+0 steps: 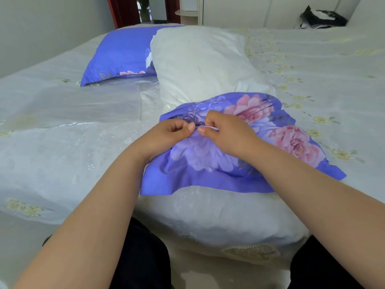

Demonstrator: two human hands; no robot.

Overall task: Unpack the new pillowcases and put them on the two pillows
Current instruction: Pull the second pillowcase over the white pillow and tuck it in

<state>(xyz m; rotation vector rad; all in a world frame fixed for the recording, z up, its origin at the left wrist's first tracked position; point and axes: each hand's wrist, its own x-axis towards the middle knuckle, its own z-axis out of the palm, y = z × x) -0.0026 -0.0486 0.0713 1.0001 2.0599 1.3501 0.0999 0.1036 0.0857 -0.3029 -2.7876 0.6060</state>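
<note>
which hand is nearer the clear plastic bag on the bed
Left. The left hand pinches the pillowcase just right of the bag; the right hand pinches it further right.

This is a bedroom in a home. A wide bed [62, 122] fills most of the view, spread with a pale lace-patterned cover [312, 65] dotted with small yellow flowers. Two pillows lie on it toward 12 o'clock, one in a blue flowered case [118, 53], one bare white [200, 59]. At 11 o'clock a dark red door frame [113, 9] opens to another room; white wardrobe doors [239, 9] stand at 1 o'clock.
</note>
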